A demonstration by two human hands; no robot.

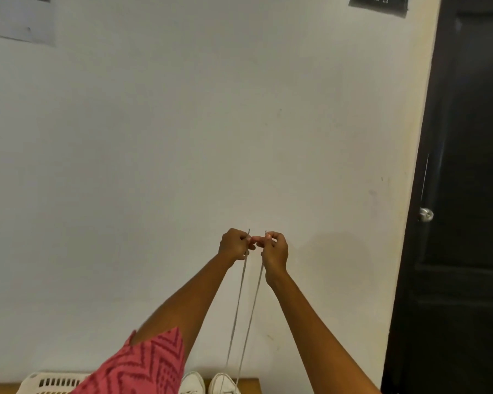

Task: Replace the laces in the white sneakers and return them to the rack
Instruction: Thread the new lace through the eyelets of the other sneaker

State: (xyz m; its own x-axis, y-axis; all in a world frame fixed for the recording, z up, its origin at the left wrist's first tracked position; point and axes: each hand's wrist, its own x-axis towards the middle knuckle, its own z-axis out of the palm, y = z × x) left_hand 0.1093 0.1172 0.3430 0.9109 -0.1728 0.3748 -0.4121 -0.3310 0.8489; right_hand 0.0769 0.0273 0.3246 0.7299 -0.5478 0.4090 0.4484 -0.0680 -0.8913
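Head view has both your arms stretched up and out in front of the wall. Your left hand [235,244] is curled up and pinching one end of the lace [249,308] between thumb and fingers, and your right hand [274,250] is doing the same with the other end, so neither hand is spread at all. The two hands sit just beside each other, fingertips nearly touching, with a short tip of lace poking up above each pinch.

From there the two strands run down pulled pretty taut, close together, and drop to the right-side white sneaker [224,384] at the bottom edge. You can't really see which eyelets they go through since the shoe is cut off by the frame. A second white sneaker [192,383] sits just beside it on its left. Both are on a wooden tabletop [249,385], toes toward the wall.

Your pink zigzag-pattern sleeve [143,365] covers the lower left, and behind it there's a white slotted plastic basket [52,381] on the same surface. Off to the right is a dark door [467,194] with a round silver knob [425,214]. Up on the pale wall [182,123] there's a paper sheet [17,18] top left and a dark label [379,4] top right.
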